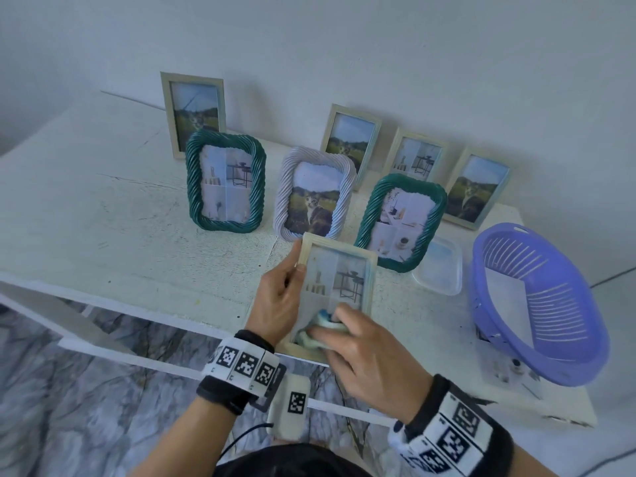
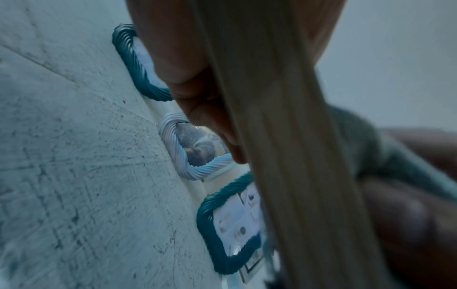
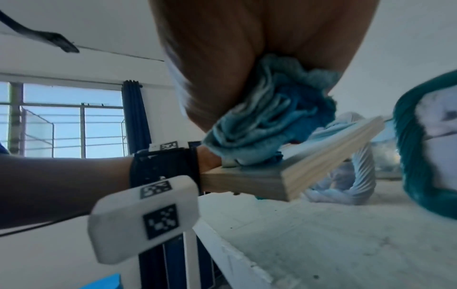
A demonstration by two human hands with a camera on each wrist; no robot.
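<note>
You are holding the pale wooden frame (image 1: 339,246) in the lower middle of the head view. It is hanging tilted over the front edge of the white surface (image 1: 137,242). Your left hand (image 1: 278,297) is gripping the frame's left edge, with the thumb lying on the glass. Your right hand (image 1: 364,356) is clutching a blue cloth (image 1: 325,327) and pressing it on the lower part of the glass. Just above the frame in the picture, a white twisted frame (image 1: 315,194) and a green twisted frame (image 1: 399,222) are standing upright. A purple basket (image 1: 537,304) is sitting at the right.
</note>
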